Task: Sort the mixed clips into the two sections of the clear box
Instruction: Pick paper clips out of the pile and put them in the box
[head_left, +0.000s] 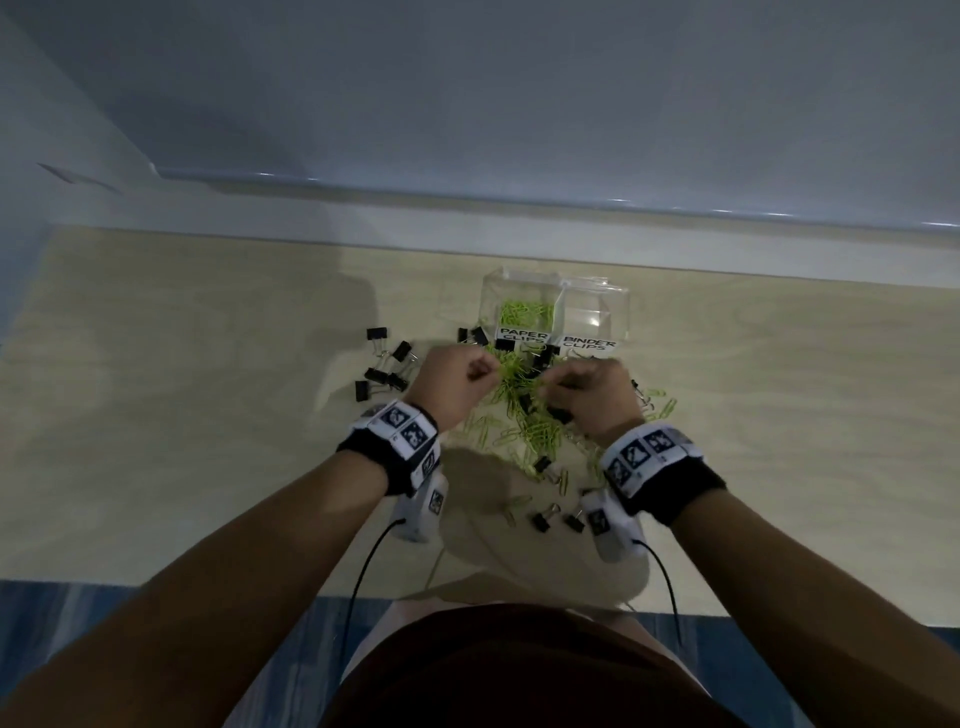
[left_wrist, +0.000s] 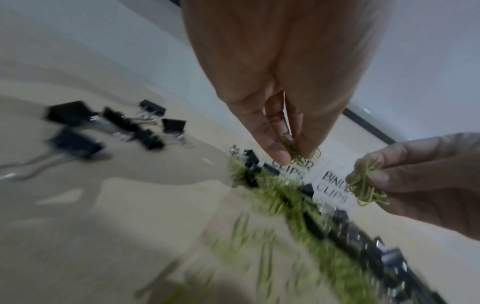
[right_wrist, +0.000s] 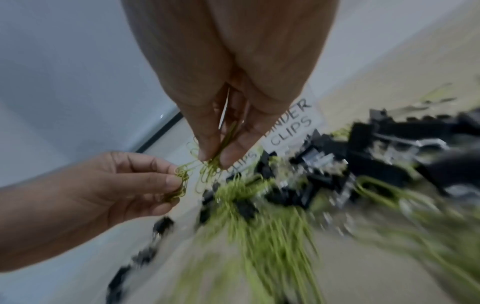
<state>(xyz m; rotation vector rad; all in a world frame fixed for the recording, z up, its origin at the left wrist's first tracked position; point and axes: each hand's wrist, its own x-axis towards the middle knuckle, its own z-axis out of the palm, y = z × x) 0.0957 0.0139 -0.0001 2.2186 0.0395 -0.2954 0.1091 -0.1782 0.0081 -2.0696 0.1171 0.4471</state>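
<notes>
Head view, paper clips: green paper clips (head_left: 524, 410) lay heaped on the table just in front of the clear box (head_left: 556, 312), with black binder clips (head_left: 387, 376) mixed through the heap and a loose group well off to the left.
Clear box: it stood at the far edge of the heap; the section labelled PAPER CLIPS already held some green clips, and the section labelled BINDER CLIPS looked empty.
Left hand: the left hand (head_left: 457, 374) pinched a small tangle of green clips between thumb and fingertips (left_wrist: 280, 156), raised above the pile.
Right hand: the right hand (head_left: 592, 389) pinched its own bunch of green clips (left_wrist: 369, 181), close beside the left.
Link: in the right wrist view a clip seemed to bridge the two bunches, so I judged they were snagged together.
Doing it well: I would ease the bunches apart gently, check that no binder clip hung in them, then drop both over the paper clip section only.
Table: pale wood (head_left: 208, 364), against a wall.
</notes>
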